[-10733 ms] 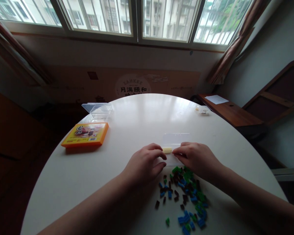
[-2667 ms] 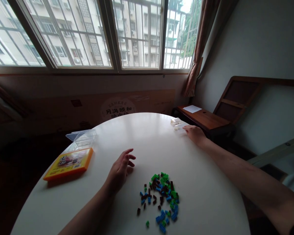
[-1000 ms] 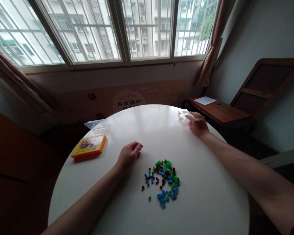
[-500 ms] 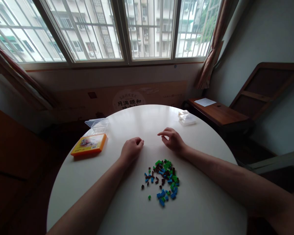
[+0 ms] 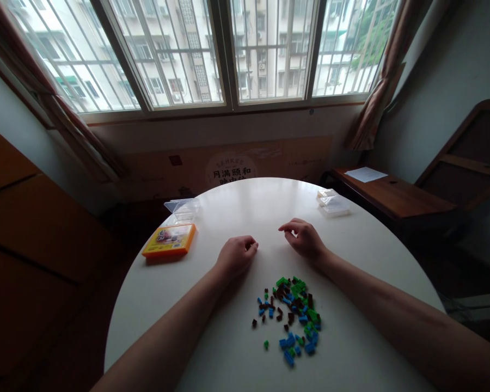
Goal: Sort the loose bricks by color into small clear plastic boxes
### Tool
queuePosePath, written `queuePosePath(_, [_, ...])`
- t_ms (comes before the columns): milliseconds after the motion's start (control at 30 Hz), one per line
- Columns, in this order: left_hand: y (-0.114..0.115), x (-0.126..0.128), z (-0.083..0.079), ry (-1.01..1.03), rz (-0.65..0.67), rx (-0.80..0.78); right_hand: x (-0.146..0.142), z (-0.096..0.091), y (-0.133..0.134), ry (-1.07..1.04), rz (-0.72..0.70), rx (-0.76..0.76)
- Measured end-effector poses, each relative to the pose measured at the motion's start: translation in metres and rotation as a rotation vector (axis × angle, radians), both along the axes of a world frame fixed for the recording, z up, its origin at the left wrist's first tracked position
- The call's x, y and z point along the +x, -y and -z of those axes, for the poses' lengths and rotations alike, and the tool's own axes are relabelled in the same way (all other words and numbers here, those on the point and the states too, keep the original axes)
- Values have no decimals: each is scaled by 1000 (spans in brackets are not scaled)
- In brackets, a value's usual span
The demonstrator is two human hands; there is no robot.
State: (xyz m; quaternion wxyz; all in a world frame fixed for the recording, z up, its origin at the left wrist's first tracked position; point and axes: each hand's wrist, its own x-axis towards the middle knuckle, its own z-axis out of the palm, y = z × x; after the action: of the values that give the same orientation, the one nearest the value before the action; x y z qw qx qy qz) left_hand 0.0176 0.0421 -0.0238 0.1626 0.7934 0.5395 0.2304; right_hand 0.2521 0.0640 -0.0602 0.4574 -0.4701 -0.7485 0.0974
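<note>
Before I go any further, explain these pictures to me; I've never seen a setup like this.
There is no machine: a person uses two bare hands, filmed by one head-worn camera looking forward and down. The left hand is loosely curled and the right hand has its index finger extended; nothing held shows in either. On the white table, small green, blue and brown bricks lie scattered nearer the camera. To the left are an orange box and a clear container; far right, small clear plastic cases.
</note>
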Motion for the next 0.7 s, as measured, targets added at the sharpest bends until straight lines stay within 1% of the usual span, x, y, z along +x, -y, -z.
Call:
queuePosePath(267, [0,-2,4,17,10,45,2,-1,-3,-59,-10,-46])
queuePosePath(333, [0,-3,3,10,3,71,3,0,-4,-85,-4,-58])
queuePosePath(400, [-3,-6,-2,-11,-25,115,5,0,-5,-112,4,-73])
queuePosePath(467, [-10,-14,-11,-44,-79,181,5,0,-6,-141,11,-91])
queuePosePath(533, [-22,-28,-25,-85,-154,254,6,0,-8,-171,16,-110])
queuePosePath(600, [-38,-49,-42,-143,-230,321,7,0,-9,-203,18,-129])
queuePosePath(700, [-67,-91,-64,-233,-380,402,8,1,-11,-254,19,-158])
